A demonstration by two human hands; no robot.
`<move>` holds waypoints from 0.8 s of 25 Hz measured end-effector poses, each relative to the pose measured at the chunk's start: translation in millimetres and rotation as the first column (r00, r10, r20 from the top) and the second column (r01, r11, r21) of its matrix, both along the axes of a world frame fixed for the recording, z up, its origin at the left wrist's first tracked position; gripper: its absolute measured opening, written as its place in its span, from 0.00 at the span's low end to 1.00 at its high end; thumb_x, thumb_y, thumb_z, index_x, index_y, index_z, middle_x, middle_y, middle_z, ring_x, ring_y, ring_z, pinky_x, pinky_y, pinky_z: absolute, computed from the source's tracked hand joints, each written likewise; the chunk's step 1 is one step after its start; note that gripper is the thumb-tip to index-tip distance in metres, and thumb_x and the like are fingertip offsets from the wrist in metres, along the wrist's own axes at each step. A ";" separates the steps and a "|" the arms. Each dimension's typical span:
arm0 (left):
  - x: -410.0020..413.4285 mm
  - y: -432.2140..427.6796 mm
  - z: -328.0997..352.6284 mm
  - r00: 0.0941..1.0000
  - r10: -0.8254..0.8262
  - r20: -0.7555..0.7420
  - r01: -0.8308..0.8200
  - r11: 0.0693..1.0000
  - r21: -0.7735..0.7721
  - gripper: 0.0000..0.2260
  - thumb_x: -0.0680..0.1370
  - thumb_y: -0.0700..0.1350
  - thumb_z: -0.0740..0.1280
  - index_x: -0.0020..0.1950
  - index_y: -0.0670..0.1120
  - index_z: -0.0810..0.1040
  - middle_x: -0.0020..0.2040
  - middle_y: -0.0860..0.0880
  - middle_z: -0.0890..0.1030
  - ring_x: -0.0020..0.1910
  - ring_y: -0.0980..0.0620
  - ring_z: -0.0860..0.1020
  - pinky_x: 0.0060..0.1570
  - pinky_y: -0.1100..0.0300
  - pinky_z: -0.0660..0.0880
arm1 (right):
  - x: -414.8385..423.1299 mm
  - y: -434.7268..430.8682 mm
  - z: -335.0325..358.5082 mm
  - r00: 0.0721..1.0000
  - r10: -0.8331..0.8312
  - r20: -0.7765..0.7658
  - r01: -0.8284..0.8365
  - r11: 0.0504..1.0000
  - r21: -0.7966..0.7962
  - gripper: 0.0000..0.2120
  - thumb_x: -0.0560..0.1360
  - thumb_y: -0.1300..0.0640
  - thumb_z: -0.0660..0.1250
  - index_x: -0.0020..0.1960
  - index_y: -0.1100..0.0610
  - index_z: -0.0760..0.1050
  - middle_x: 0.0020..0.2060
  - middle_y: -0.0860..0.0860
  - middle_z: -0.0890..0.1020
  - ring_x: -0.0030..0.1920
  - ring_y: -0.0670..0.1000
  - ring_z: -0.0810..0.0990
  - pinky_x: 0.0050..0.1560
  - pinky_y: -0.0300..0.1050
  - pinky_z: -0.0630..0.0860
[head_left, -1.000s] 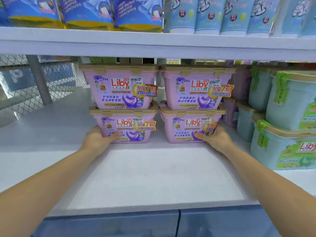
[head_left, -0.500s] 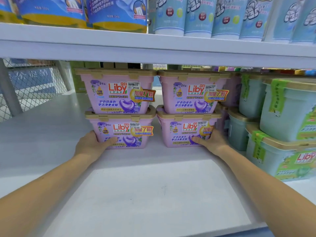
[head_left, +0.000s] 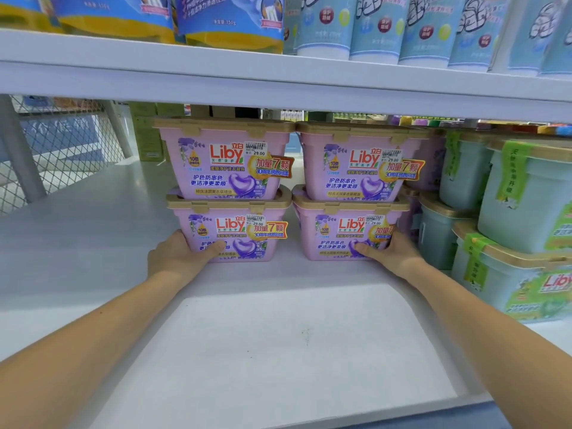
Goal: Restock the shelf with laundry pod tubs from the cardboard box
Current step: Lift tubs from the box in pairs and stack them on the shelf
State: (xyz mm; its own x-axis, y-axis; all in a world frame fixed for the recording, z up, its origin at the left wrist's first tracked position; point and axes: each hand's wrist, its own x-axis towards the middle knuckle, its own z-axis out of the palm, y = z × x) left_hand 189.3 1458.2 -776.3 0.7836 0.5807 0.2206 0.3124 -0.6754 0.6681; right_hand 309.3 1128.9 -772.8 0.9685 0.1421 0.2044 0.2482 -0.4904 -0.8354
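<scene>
Two stacks of pink Liby laundry pod tubs with tan lids stand side by side on the white shelf (head_left: 278, 351). My left hand (head_left: 176, 258) grips the left side of the lower left tub (head_left: 244, 233), thumb across its front. My right hand (head_left: 393, 253) grips the right side of the lower right tub (head_left: 337, 233), thumb on its front. An upper left tub (head_left: 229, 162) and an upper right tub (head_left: 359, 165) rest on them. The cardboard box is out of view.
Pale green Liby tubs (head_left: 520, 224) are stacked at the right, close to my right forearm. A wire mesh panel (head_left: 62, 150) closes the shelf's left end. The upper shelf board (head_left: 278, 82) carries blue pouches (head_left: 223, 20) and light blue packs (head_left: 399, 26).
Both hands have stayed on the lower tubs. The two stacks have slid a little deeper into the shelf, and the camera has moved closer and tilted up.
</scene>
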 end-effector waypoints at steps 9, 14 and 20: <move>-76.3 6.3 10.4 0.994 -0.069 -0.085 0.076 0.994 0.077 0.44 0.64 0.69 0.58 0.73 0.44 0.61 0.70 0.42 0.71 0.69 0.41 0.69 0.66 0.51 0.64 | -68.8 -12.6 4.9 0.990 -0.142 -0.024 0.144 0.986 0.087 0.24 0.69 0.50 0.71 0.62 0.57 0.70 0.59 0.52 0.77 0.58 0.53 0.75 0.62 0.52 0.70; -178.3 7.2 18.3 0.973 -0.229 -0.022 0.225 0.923 0.312 0.33 0.69 0.60 0.60 0.68 0.42 0.71 0.68 0.43 0.73 0.67 0.43 0.70 0.67 0.53 0.63 | -164.7 -2.1 25.8 0.975 0.038 0.219 0.052 0.918 -0.393 0.24 0.75 0.53 0.64 0.68 0.61 0.67 0.64 0.60 0.75 0.62 0.59 0.73 0.58 0.46 0.66; -295.1 16.2 4.3 0.961 -0.275 -0.024 0.258 0.861 0.439 0.33 0.68 0.63 0.55 0.61 0.41 0.74 0.62 0.43 0.77 0.61 0.43 0.74 0.60 0.52 0.67 | -275.2 10.6 10.5 0.931 0.250 0.265 -0.009 0.743 -0.669 0.24 0.77 0.48 0.59 0.69 0.60 0.66 0.70 0.57 0.68 0.69 0.59 0.66 0.67 0.52 0.62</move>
State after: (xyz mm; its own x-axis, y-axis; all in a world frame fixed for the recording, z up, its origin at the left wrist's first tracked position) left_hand -105.8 1474.4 -772.0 0.8805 0.1897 0.4344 0.0592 -0.9533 0.2962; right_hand 34.1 1139.5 -762.3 0.8264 0.4745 0.3031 0.5397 -0.8210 -0.1861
